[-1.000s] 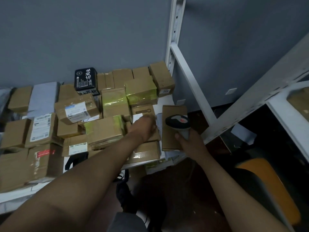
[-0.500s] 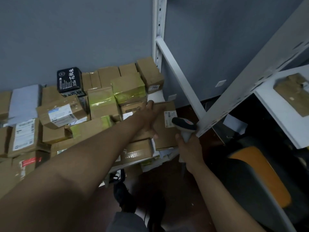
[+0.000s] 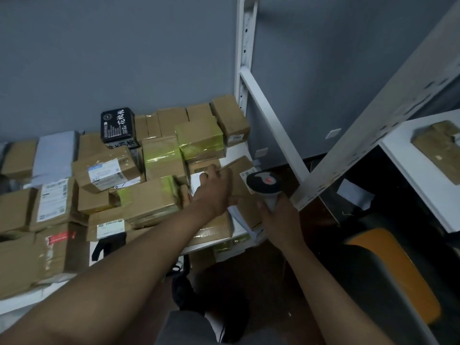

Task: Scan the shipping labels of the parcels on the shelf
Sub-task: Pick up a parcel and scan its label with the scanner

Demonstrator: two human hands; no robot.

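Several cardboard parcels lie piled on a white shelf [image 3: 239,150]. My left hand [image 3: 214,190] grips a flat brown parcel [image 3: 242,185] at the shelf's right end and holds it tilted up on edge. A small white shipping label [image 3: 245,174] shows at that parcel's upper right corner. My right hand [image 3: 278,217] holds the handle of a grey-and-black barcode scanner [image 3: 265,183], whose head with a red mark sits right beside the label. Under the tilted parcel lies white paper [image 3: 236,212].
A black box with white characters [image 3: 117,127] stands at the back of the pile. Parcels wrapped in yellow tape [image 3: 199,138] sit mid-shelf. White shelf uprights and braces [image 3: 273,125] run to the right. Another shelf with a brown parcel [image 3: 438,150] is at far right, an orange object [image 3: 398,272] below it.
My left hand has tipped the flat parcel up from lying flat, which brought its label into sight. The scanner in my right hand stays beside it. The camera has shifted.
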